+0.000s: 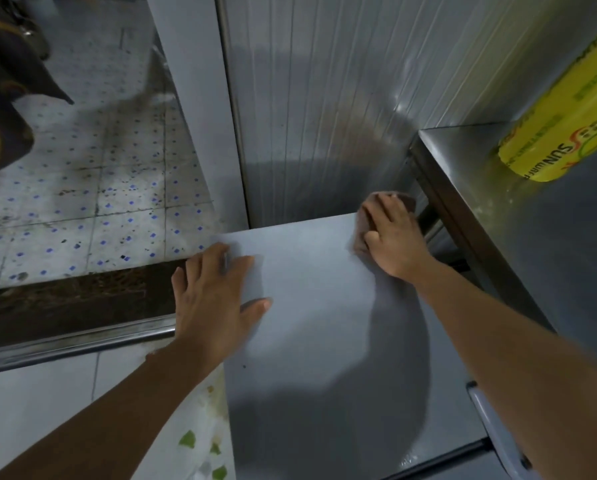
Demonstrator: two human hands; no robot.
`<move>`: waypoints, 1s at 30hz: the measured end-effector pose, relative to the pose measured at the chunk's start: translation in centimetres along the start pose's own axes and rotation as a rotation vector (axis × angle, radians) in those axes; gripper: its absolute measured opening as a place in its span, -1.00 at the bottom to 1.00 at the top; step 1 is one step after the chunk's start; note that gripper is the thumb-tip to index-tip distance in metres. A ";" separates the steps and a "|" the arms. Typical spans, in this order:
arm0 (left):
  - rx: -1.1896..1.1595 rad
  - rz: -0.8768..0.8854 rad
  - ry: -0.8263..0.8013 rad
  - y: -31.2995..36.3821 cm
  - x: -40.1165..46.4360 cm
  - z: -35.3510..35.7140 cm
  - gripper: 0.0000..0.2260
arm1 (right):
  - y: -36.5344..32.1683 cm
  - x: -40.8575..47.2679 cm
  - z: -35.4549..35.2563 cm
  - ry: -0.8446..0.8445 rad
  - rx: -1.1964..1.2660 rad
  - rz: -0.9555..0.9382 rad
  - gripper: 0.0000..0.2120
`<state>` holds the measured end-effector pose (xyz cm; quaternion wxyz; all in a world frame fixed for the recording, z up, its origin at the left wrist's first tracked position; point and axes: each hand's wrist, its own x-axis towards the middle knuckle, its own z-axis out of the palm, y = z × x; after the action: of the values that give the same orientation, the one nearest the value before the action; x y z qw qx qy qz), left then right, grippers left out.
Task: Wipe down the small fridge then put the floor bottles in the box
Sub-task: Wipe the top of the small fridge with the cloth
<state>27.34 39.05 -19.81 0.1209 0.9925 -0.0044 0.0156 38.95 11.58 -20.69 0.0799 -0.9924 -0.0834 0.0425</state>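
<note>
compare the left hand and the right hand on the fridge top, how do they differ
The left hand lies bare on the fridge top with fingers spread; the right hand presses a brown cloth under its palm. The left hand sits at the top's left edge, nearer the person; the right hand is at the far right corner, beside the steel table. Both lie palm down with straight fingers.

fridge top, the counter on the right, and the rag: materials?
Fridge top: smooth matte grey, probably painted metal or plastic; diffuse shadows, no glare.
Counter: likely brushed stainless steel; streaky reflections.
Rag under right hand: brown soft cloth, bunched.
</note>
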 end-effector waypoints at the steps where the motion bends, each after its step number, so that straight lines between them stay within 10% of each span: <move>1: -0.030 -0.013 0.014 -0.3 -0.5 0.0 -0.43 | -0.7 0.0 0.1 0.001 -0.002 0.012 -0.46; 12: -0.137 -0.029 -0.018 -0.9 -2.1 -0.7 -0.41 | -12.6 -2.5 2.2 -0.069 0.033 -0.396 -0.34; 20: -0.144 -0.031 -0.024 -1.6 -3.2 -1.2 -0.40 | -7.5 -2.1 0.6 -0.036 0.030 0.046 -0.32; 30: -0.282 -0.145 -0.083 -3.0 -6.7 -0.8 -0.42 | -17.2 -2.2 2.3 -0.066 0.067 -0.447 -0.37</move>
<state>20.70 42.15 -19.99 0.2598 0.9632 0.0601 -0.0349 33.88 28.25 -19.93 0.1177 -0.9440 -0.3025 0.0588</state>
